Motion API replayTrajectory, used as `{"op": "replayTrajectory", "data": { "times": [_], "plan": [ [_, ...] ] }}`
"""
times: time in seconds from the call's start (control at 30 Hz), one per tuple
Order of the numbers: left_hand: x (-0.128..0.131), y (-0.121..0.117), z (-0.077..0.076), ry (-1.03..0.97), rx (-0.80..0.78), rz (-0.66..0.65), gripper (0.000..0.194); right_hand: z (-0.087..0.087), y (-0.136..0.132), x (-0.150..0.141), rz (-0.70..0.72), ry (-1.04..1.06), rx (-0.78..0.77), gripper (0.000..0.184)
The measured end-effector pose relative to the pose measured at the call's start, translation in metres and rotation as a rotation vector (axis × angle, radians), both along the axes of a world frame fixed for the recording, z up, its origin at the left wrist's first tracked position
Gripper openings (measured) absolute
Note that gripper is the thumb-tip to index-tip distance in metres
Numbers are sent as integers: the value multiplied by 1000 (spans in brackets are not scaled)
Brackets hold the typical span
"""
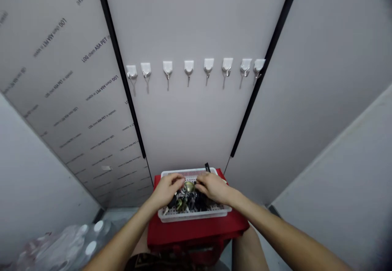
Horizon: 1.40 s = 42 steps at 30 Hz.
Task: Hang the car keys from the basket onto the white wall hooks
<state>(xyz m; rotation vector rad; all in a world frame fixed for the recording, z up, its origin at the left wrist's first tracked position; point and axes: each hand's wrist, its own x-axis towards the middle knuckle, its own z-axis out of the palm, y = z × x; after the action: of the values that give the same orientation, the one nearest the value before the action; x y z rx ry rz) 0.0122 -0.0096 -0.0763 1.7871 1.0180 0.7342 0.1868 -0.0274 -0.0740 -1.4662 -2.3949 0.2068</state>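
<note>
A white plastic basket [196,218] with slotted sides holds a jumble of small metal and black items [191,202], which look like keys and key rings. Over its left part my left hand [168,190] has its fingers curled, thumb and fingertips close together. My right hand [214,187] reaches in from the other side, fingers bent down into the basket. Between the two hands lies a round brass-coloured piece [189,187]. A black strap [207,167] sticks up behind my right hand. What the fingertips grip is too small to make out.
The basket rests on a red fabric surface [196,232] over my lap. Several white hooks [189,67] are fixed in a row on the grey panel ahead. Black strips [122,70] run down both panel edges. Capped plastic bottles [92,246] stand at the lower left.
</note>
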Motion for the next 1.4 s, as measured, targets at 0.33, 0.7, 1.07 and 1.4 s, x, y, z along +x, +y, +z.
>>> {"op": "replayTrajectory", "data": {
  "times": [0.33,0.7,1.07,1.4],
  "plan": [
    [62,37,131,-529,-292,-283,58,138,30,6,120,1320,-437,53],
    [73,34,128,-399,-285,-306,59,127,27,11,121,1321,-519,54],
    [69,35,21,41,-209,16,37,30,28,22,-427,311,-209,41],
    [72,16,-47,148,21,-72,27,-6,30,31,-348,657,-344,14]
  ]
}}
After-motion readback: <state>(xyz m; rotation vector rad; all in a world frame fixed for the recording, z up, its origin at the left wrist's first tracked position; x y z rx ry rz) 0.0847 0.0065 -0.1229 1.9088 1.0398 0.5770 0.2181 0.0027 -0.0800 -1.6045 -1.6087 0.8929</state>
